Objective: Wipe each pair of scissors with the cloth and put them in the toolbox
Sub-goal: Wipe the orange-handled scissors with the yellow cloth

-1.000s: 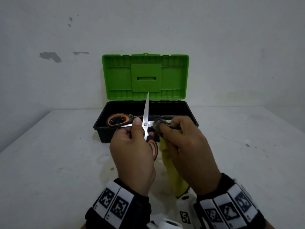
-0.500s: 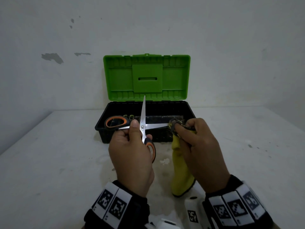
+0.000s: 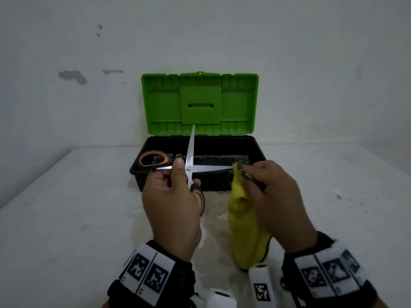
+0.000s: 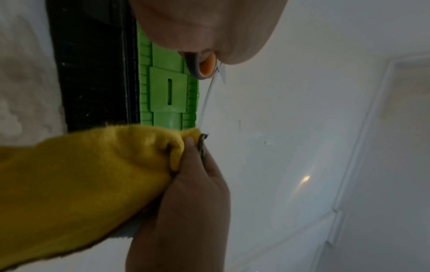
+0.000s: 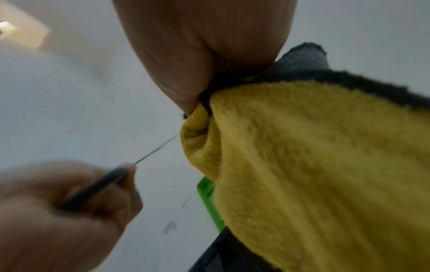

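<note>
My left hand [image 3: 175, 183] grips a pair of scissors [image 3: 189, 168] with orange-and-black handles, held above the table in front of the toolbox. The blades are spread wide: one points up, the other points right. My right hand [image 3: 246, 172] pinches a yellow cloth [image 3: 242, 230] with a dark edge around the tip of the right-pointing blade. The rest of the cloth hangs down to the table. In the left wrist view the orange handle [image 4: 204, 68] shows under my palm, and the cloth [image 4: 93, 174] is bunched at the blade tip. The right wrist view shows the thin blade [image 5: 158, 149] entering the cloth [image 5: 302, 165].
The toolbox [image 3: 255, 147] has a black base and stands at the back of the white table [image 3: 66, 218]. Its green lid [image 3: 200, 103] stands upright against the wall. Its inside is dark and the contents are hard to make out. White marker blocks [image 3: 260, 283] sit at the near edge.
My right hand has slid the cloth rightward along the horizontal blade, from near the pivot out to the tip. The left hand has kept the scissors almost still.
</note>
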